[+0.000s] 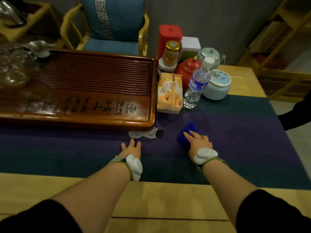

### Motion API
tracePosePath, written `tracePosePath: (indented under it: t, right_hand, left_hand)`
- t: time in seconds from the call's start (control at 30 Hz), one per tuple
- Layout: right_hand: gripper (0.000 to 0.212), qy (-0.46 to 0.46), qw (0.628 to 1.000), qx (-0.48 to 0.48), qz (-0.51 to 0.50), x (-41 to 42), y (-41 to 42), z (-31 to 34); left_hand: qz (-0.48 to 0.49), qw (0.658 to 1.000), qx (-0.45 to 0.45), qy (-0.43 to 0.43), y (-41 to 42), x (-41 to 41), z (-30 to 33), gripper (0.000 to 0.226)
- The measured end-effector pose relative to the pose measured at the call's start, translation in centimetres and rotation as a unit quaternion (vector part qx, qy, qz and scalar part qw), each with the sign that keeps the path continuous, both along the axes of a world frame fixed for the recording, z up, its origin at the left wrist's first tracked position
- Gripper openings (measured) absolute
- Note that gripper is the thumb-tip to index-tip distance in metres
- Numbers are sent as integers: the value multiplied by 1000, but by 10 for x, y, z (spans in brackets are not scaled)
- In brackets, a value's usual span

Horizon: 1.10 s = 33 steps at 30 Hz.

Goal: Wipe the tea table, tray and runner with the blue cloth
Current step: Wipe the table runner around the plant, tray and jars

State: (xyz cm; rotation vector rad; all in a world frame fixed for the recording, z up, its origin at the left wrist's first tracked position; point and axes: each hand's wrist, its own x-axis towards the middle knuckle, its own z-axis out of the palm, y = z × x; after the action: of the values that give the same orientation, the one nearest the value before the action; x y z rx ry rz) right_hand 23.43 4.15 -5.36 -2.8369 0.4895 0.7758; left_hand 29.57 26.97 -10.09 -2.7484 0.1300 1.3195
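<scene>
Head view, read from the left: blurred glassware (11,69) crowds the far left end of the wooden tea tray (94,115), whose slatted deck and carved front panel otherwise lie bare. The tray sits on the dark runner (235,140), which crosses the pale tea table (168,199). Near the tray's front right corner the left hand (132,148) rests flat on the runner, fingers straight and spread, holding nothing. Just right of it, the right hand (199,142) presses down on the bunched blue cloth (187,132), fingers extended over it rather than curled round. Behind, a tissue pack (170,93), a water bottle (196,84) and several tea jars (217,84) cluster beside the tray's right edge.

The runner seems to be the step in hand, with the left hand likely pinning the fabric. The next stroke calls for steady downward pressure and a sweep that stops short of the bottle, which looks easy to topple.
</scene>
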Motion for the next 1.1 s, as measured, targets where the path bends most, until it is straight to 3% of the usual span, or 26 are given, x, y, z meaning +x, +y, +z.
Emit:
tracePosePath:
  t: [0.17,0.3,0.37,0.47,0.63,0.73,0.83,0.93,1.0,1.1]
  right_hand:
    - [89,-54,991,33,120,36,41,-5]
    - [103,-13,978,24,209,51,50,-22]
    - [104,-23,982,7,187,51,30,-23]
    - [95,-18,997,-2,79,40,-21,-14]
    - [87,29,999,-29,-26,23,-69,5]
    - [88,-25,999,-38,-16,26,-48,10]
    - [93,-94,990,-10,101,28,10,-2]
    - [98,-44,978,31,203,30,44,-18]
    - [100,-25,977,21,211,35,29,-21]
    - [101,-34,989,-13,141,42,-20,-12]
  left_hand:
    - [-34,999,20,-14,-8,1,20,63]
    - [-40,999,34,-3,-8,-4,38,64]
    - [-34,999,40,3,-8,-4,47,67]
    - [-43,998,43,22,-13,-6,58,73]
    - [-60,996,58,-10,-22,-9,65,69]
    - [-38,998,54,-24,-29,-13,68,72]
    - [-20,998,52,-35,-32,-16,68,74]
    - [0,998,60,-28,-35,-19,70,77]
    - [13,998,59,-29,-39,-20,71,78]
    - [10,998,55,-37,-42,-22,72,79]
